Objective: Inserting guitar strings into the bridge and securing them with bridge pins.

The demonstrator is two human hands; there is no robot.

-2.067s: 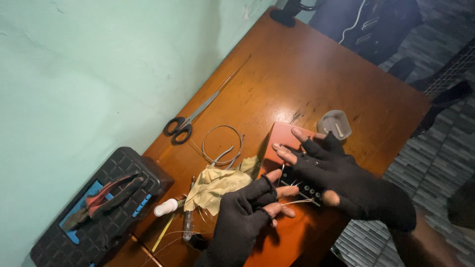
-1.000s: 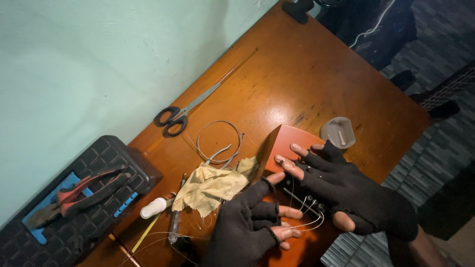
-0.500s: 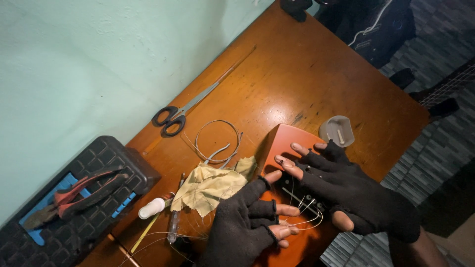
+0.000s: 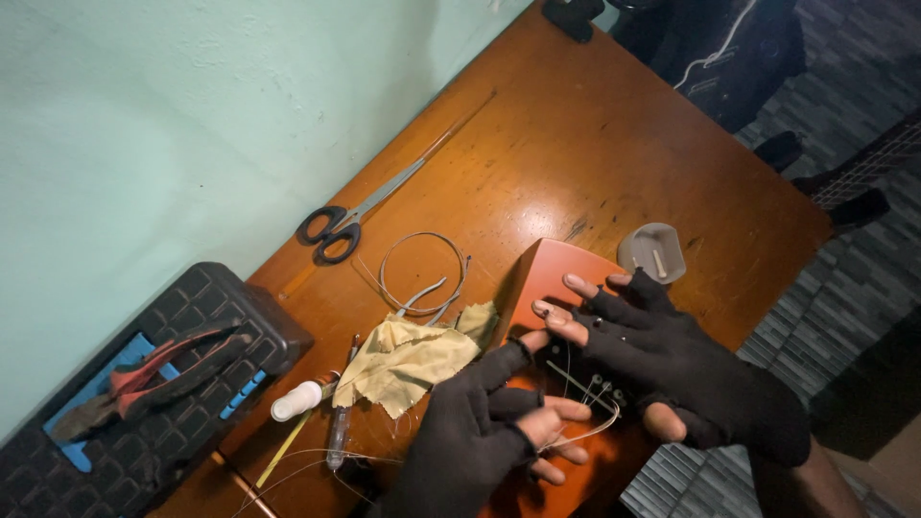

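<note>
My left hand point(image 4: 480, 436), in a black fingerless glove, pinches thin metal strings point(image 4: 587, 395) between thumb and fingers over an orange-brown wooden piece point(image 4: 547, 273) that looks like an instrument's headstock. My right hand point(image 4: 672, 360), gloved the same way, lies flat across that wooden piece. Its fingers are spread and its fingertips press near the top edge. Small metal pegs show between the two hands, with the strings running from them.
On the brown wooden table point(image 4: 576, 125) lie scissors point(image 4: 331, 230), a coil of wire point(image 4: 422, 273), a yellow cloth point(image 4: 408, 360), a grey plastic piece point(image 4: 652, 251) and a small white bottle point(image 4: 295, 400). A black toolbox point(image 4: 221, 317) holding red pliers point(image 4: 163, 369) stands at the left. The wall runs along the left.
The view has shifted a little. My left hand's fingers have curled tighter around the strings, and my right hand stays on the wooden piece.
</note>
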